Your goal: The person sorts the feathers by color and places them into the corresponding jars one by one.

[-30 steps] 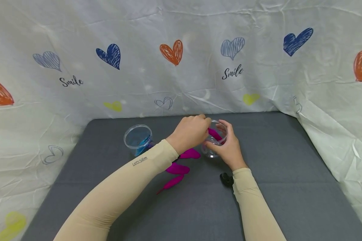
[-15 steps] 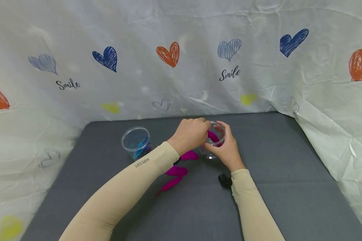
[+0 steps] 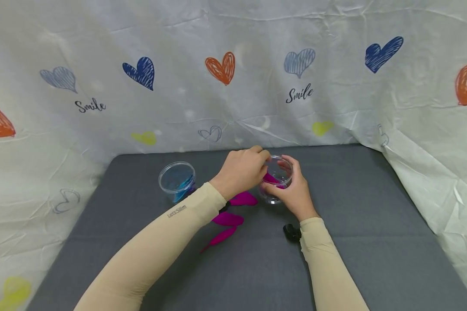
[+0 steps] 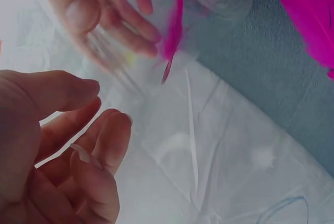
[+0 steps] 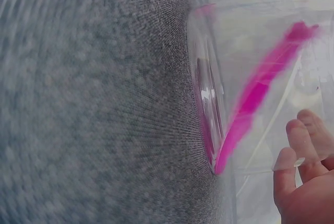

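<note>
My right hand (image 3: 295, 194) grips a clear plastic cup (image 3: 271, 199) around its side, near the table's far edge. A magenta feather (image 5: 255, 91) leans diagonally inside this cup, its lower end near the base. Beside the cup's rim is my left hand (image 3: 242, 170); in the left wrist view its fingers (image 4: 107, 135) are loosely curled, apart from the feather, with nothing between them. More magenta feathers (image 3: 227, 219) lie on the table left of the cup, partly hidden by the left forearm.
A second clear cup (image 3: 162, 185) stands to the left, with blue feathers (image 3: 183, 185) and something purple in it. Grey cloth (image 3: 354, 259) covers the table. Behind it hangs a white curtain (image 3: 257, 34) printed with hearts. A black wrist camera (image 3: 291, 233) sits at the right cuff.
The left hand has let go of the magenta feather and drawn slightly back to the left. That feather now leans lower inside the cup. The right hand keeps its hold.
</note>
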Available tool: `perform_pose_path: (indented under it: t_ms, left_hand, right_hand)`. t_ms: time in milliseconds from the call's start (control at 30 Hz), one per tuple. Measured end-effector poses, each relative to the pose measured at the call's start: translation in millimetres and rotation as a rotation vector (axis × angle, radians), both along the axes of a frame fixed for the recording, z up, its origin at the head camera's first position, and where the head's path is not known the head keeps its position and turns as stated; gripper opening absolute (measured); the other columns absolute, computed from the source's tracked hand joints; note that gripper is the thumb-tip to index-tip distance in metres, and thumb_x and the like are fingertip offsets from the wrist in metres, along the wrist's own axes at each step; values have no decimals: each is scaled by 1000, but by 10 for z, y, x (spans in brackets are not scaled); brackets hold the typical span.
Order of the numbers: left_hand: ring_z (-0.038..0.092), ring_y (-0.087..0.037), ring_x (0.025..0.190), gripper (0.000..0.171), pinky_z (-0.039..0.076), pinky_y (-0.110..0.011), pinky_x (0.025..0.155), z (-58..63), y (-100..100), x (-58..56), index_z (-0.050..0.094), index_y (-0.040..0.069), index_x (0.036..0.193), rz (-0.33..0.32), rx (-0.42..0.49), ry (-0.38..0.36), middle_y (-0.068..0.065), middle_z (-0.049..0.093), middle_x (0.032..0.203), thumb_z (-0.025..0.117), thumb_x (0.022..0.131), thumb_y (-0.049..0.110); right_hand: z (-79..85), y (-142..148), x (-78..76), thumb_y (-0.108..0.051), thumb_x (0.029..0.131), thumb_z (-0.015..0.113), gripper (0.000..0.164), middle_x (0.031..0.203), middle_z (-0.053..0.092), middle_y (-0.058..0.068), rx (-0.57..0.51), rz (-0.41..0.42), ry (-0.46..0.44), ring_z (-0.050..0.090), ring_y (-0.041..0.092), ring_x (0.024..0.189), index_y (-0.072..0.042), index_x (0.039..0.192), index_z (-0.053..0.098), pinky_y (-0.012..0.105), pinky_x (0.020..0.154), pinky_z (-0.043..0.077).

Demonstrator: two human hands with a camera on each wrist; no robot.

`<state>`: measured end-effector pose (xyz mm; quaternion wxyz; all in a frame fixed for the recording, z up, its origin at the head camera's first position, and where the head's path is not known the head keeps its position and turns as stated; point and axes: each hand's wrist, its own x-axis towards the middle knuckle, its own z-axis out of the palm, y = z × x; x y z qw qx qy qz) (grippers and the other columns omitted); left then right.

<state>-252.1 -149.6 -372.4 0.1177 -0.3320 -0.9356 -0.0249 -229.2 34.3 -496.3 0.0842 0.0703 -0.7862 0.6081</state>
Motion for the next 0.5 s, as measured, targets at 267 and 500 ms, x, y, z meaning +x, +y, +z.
perform_pose_path:
  t_ms: [267,500]
  left_hand:
    - [70,-15,69,22,54,-30,52,48,-368,193,77,14,122,24,93,32,-2,75,114,69,105,24]
    - [73,-16,70,22,50,-26,48,-115,-771,487,77,13,121,42,112,14,-3,77,114,74,101,23]
  right_hand:
    - [11,-8,30,-41,84,95,97,159,55,3,-18,7,9,49,20,153,-34,161,37,57,125,45]
    - [28,-29,53,-31,82,97,101,159,55,2,-55,10,4,48,23,154,-28,163,36,56,126,44]
